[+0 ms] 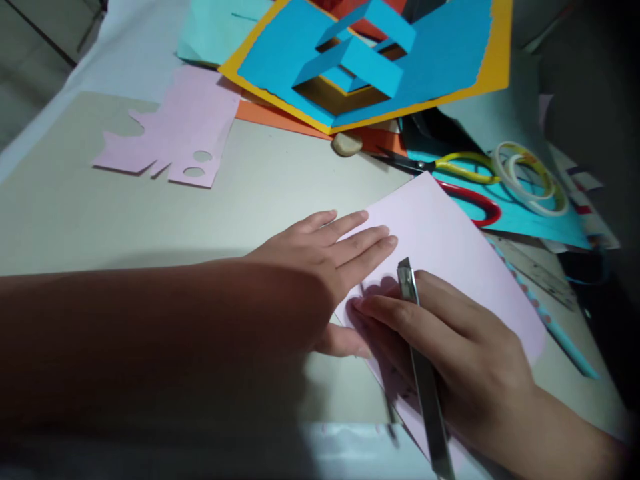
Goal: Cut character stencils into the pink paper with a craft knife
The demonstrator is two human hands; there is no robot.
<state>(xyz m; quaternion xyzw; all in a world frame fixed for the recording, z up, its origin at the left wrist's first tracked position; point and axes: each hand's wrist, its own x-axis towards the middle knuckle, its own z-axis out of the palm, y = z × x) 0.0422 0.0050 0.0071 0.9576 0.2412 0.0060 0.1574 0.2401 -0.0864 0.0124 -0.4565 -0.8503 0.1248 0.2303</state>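
My left hand (320, 267) lies flat with its fingers stretched over the left edge of a pale pink sheet of paper (450, 233). In my right hand (465, 347) is a utility knife (427, 393), its metal tip pointing away from me and its body slanting down toward the front edge. The right fingertips rest close to the paper's left side, near my left palm. A thin dark line or slim object shows by those fingertips, and I cannot make out which it is.
A blue and yellow pop-up card (450, 60) stands open at the back. Cut pink paper (175, 133) lies left. Beyond the sheet are a stone (347, 144), scissors (465, 167) and tape rolls (530, 179). A blue pencil-like stick (565, 343) and a clear ruler (540, 273) lie right.
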